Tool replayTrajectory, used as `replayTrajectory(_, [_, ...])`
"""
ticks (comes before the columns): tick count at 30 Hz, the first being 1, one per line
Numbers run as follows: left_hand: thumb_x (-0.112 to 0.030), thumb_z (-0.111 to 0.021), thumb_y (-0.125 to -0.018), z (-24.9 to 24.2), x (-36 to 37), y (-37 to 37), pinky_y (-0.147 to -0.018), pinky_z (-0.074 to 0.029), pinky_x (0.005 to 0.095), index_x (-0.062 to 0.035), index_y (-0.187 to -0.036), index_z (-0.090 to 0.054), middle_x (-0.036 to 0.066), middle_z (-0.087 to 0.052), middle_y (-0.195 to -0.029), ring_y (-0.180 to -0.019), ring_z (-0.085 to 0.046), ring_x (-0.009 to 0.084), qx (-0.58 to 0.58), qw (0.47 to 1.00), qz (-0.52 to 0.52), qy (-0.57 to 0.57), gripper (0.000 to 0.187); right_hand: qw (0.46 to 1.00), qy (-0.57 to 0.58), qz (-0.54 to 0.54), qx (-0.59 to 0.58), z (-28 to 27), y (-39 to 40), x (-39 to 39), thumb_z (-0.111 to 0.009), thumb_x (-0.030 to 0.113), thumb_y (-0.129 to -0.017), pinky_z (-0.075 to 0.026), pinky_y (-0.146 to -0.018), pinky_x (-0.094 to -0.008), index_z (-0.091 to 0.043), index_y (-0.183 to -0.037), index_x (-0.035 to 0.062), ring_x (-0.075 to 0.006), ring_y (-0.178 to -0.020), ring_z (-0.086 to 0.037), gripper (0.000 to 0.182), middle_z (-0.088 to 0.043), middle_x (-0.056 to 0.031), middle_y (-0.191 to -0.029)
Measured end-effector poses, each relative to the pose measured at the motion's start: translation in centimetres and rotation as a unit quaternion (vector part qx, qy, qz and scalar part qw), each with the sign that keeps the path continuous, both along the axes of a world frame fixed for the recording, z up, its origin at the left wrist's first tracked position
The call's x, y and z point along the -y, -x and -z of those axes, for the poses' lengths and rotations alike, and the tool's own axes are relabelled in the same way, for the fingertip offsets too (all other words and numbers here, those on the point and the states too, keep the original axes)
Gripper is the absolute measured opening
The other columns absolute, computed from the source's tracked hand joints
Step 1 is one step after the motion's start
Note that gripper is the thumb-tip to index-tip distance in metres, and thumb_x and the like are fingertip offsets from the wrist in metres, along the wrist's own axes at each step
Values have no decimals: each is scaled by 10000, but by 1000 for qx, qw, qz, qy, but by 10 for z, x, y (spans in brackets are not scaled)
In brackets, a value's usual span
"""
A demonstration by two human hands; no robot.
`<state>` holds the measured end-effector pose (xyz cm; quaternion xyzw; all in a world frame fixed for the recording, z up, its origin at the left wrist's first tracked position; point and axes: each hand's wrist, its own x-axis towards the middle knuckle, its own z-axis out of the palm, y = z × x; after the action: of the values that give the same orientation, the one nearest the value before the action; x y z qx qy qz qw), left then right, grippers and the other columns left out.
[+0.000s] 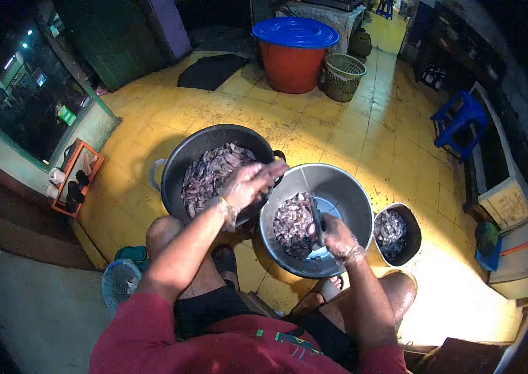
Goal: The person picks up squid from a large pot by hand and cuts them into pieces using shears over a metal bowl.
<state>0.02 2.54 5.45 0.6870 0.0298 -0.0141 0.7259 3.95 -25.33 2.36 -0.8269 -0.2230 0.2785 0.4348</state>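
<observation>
A dark tub [177, 159] on the left holds a heap of greyish-purple pieces [211, 171], perhaps squid or small fish. My left hand [246, 187], in a clear glove, is over this tub's right side with its fingers stretched rightward; I make out nothing held in them. Beside it stands a grey basin [354, 193] with paler, pinkish pieces [295, 221] along its left side. My gloved right hand [337, 240] is closed inside that basin around a dark, narrow object [317, 225] whose kind I cannot make out. A thin pale strip [306, 181] runs above it.
Right of the basin is a small container [415, 218] of shiny grey scraps. A light blue basket [114, 280] sits by my left leg. Farther off are a red tub [292, 68] with a blue lid, a woven basket [344, 78] and a blue stool [461, 124] on yellow tiles.
</observation>
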Motion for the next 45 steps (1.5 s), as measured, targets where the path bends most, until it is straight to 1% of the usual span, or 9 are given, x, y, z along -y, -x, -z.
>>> replayTrajectory(4, [-142, -476, -994, 14, 22, 13, -767, -461, 203, -4, -1225, -600, 5, -681, -1072, -843, -536, 32, 22, 998, 57, -34, 296, 999, -20, -50, 4, -1, 11, -8, -625, 657, -781, -474, -689, -353, -614, -985, -34, -205, -731, -592, 721, -634, -115, -781])
replayTrajectory(6, [-144, -480, -990, 16, 23, 9, -724, -466, 202, -20, -1181, -626, -15, -674, -960, -812, -540, 30, 71, 988, 62, -120, 270, 997, 9, -35, -61, -9, 13, -9, -685, 481, -762, -475, -835, -402, -633, -1066, -36, -335, -918, -656, 602, -674, -243, -953])
replayTrajectory(11, [-190, -544, -954, 13, 15, 2, -754, -481, 250, -42, -1141, -651, 9, -691, -925, -835, -583, 56, -22, 995, 21, -97, 262, 996, -7, -54, -64, 0, 10, -7, -665, 526, -770, -470, -837, -400, -625, -1061, -47, -325, -919, -645, 644, -670, -231, -950])
replayTrajectory(13, [-254, -586, -933, 10, 15, 0, -679, -473, 274, -58, -1068, -668, -19, -637, -778, -727, -561, 78, -44, 994, -8, -98, 252, 997, -45, -69, -6, 8, 11, -8, -575, 740, -771, -430, -607, -338, -584, -890, -13, -157, -675, -525, 763, -568, -47, -715])
replayTrajectory(22, [-162, -515, -952, 20, 12, -2, -624, -481, 330, -28, -949, -637, 33, -638, -768, -694, -564, 103, 125, 933, 32, -335, 180, 998, -15, -38, -37, 5, 11, -8, -714, 506, -798, -456, -604, -326, -637, -938, -23, -144, -634, -539, 553, -615, -54, -711])
replayTrajectory(25, [-27, -477, -962, 30, 12, -8, -792, -503, 275, -17, -1090, -585, 28, -642, -1054, -926, -593, 102, 141, 982, 35, -118, 167, 998, 13, -43, -36, 1, 11, -8, -731, 461, -799, -454, -591, -317, -648, -941, -25, -137, -636, -545, 513, -625, -57, -724])
replayTrajectory(28, [-74, -580, -934, 25, 18, -5, -842, -512, 283, 0, -1080, -577, 80, -693, -988, -964, -657, 133, 140, 985, -37, -94, 164, 999, -7, -31, -30, 9, 12, -9, -726, 490, -796, -453, -584, -310, -645, -935, -19, -129, -631, -543, 533, -616, -53, -706])
replayTrajectory(41, [-16, -661, -871, 29, 19, -6, -578, -518, 235, -12, -993, -610, 38, -656, -898, -729, -604, 76, 81, 989, -26, 119, 132, 996, -18, -15, -86, 3, 12, -6, -735, 474, -766, -481, -662, -394, -654, -875, -12, -235, -651, -611, 505, -649, -133, -706])
replayTrajectory(45, [-26, -660, -872, 36, 13, -6, -581, -515, 233, -11, -1002, -611, 30, -646, -883, -720, -598, 75, 65, 997, -18, 30, 140, 998, -33, -32, -43, 8, 12, -5, -762, 442, -756, -475, -639, -382, -660, -857, -5, -215, -633, -603, 470, -642, -117, -690])
